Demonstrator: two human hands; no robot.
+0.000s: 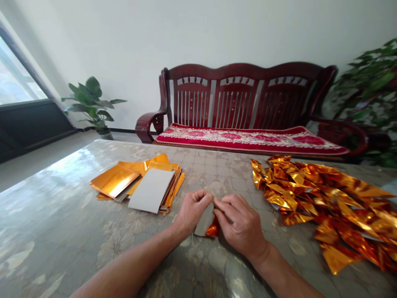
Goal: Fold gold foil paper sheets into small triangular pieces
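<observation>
A piece of foil paper (203, 222), grey on one side and shiny orange on the other, is between the two hands, just above or on the table (71, 236); which, I cannot tell. The left hand (192, 210) pinches its upper end between thumb and fingers, and the right hand (241, 221) grips it right beside, the fingertips nearly meeting. Near the left hand lies a loose stack of flat sheets (151, 190), a grey side uppermost on one. To the right spreads a heap of folded foil (297, 190). Beyond the table stands a wooden bench (237, 103) with a red floral cover (214, 135), between two leafy plants (89, 101).
</observation>
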